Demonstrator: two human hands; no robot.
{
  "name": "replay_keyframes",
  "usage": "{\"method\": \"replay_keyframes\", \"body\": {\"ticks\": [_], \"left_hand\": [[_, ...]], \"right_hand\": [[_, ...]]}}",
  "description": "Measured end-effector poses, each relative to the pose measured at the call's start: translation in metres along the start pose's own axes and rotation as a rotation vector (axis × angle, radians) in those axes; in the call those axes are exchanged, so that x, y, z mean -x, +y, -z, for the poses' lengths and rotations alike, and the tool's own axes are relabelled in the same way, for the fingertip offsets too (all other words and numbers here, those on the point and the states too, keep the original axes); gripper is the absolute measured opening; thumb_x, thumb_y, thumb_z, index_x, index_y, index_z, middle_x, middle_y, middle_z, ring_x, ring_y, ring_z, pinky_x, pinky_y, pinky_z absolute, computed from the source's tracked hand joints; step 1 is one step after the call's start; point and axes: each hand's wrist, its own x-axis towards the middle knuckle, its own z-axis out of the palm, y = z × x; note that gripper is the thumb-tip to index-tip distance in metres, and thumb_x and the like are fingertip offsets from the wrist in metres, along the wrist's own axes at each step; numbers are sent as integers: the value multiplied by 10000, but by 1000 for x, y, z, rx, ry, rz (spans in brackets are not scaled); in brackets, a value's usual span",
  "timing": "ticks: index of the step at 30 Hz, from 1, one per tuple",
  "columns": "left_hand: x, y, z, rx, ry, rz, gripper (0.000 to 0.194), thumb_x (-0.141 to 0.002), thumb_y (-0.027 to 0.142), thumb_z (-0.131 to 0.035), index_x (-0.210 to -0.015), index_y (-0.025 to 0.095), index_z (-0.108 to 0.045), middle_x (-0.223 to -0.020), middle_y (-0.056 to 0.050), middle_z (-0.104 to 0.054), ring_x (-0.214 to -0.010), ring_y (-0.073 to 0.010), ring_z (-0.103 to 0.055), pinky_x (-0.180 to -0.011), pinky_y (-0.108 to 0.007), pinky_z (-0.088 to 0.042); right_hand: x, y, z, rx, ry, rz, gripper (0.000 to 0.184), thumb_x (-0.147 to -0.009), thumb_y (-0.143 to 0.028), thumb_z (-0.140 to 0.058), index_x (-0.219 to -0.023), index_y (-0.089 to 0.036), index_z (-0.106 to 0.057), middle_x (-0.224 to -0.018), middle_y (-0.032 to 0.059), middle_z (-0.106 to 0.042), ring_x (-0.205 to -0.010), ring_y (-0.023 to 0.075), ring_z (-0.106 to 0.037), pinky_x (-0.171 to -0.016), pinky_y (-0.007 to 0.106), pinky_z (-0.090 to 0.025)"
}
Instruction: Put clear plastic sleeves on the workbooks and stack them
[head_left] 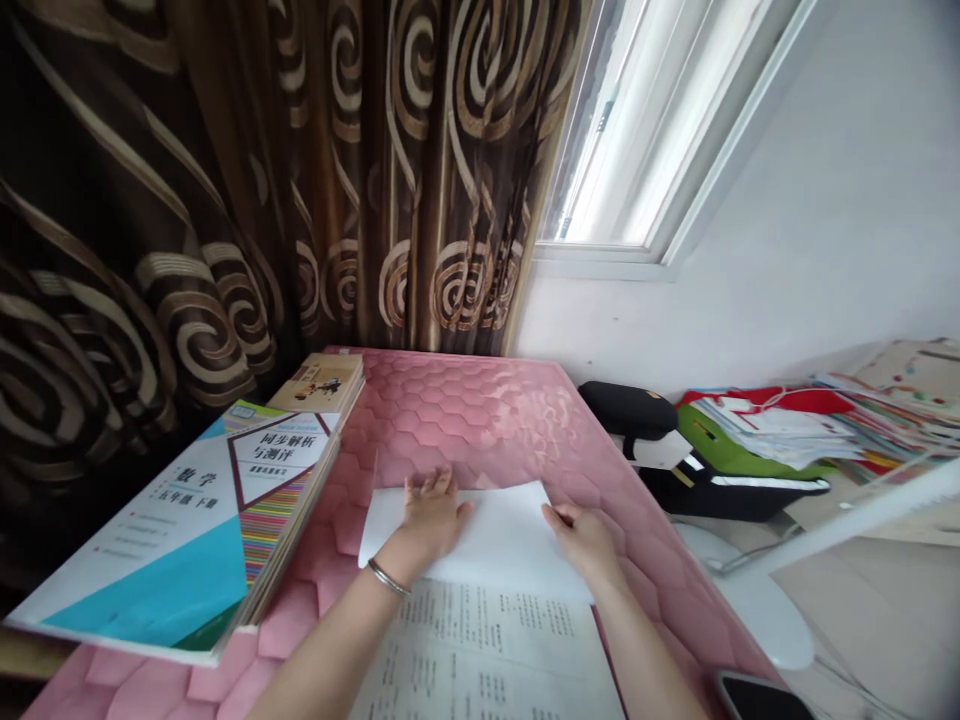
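A white sheet of paper point(499, 525) lies on the table, its near edge over the top of a printed page point(487, 665) with lines of text. My left hand point(433, 515), with a silver bangle at the wrist, rests on the sheet's left part, fingers stretched toward its far edge. At the right end of the sheet, my right hand point(583, 540) pinches the edge between thumb and fingers. The lower part of the printed page runs out of view between my forearms.
A stack of books point(187, 530) stands on the left of the pink table point(442, 410). A dark phone-like object point(761, 697) is at the near right edge. Beyond the right side are a white lamp point(832, 530), a black case point(628, 408) and piled papers point(780, 430). A patterned curtain point(420, 180) hangs behind.
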Motion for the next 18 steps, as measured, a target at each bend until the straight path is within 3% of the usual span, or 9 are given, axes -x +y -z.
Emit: {"method": "replay_keyframes", "body": {"ticks": [3,5,9,14,18], "left_hand": [[11,-24,1,-47,65,129,573,-925,409,-197,-1443,194,-318,-1556,-87,-160,-1419,-312,-168,-1078,-660,-120],[19,-41,0,-61,121,220,555,-919,402,-242,-1424,201,-357,-1555,-98,-169,-1406,-334,-199,-1052,-654,-208],[30,-69,-5,-18,290,342,482,-904,324,-335,-1341,184,-484,-1521,-147,-273,-1298,-327,-401,-965,-493,-418],[25,-86,-12,294,497,344,387,-841,162,-455,-1188,125,-622,-1281,-177,-560,-1186,-257,-520,-992,-370,-401],[21,-92,-13,455,515,365,306,-807,116,-507,-1057,133,-683,-1096,-124,-683,-1048,-190,-618,-930,-256,-422]], "right_hand": [[2,0,0,-1,14,-20,323,-767,-486,-454,-646,-231,-611,-647,33,-696,-673,220,-647,-594,293,-420],[4,-2,1,2,25,-32,317,-770,-485,-455,-650,-233,-607,-661,37,-699,-688,222,-648,-606,292,-424],[8,-8,4,-7,59,-35,316,-779,-484,-447,-669,-238,-613,-679,36,-701,-707,218,-641,-622,284,-431],[10,-12,7,14,101,-5,345,-769,-509,-437,-649,-233,-605,-652,32,-683,-686,215,-624,-604,276,-422],[9,-11,5,31,106,13,366,-783,-517,-405,-615,-229,-556,-614,32,-662,-641,208,-612,-576,275,-404]]}}
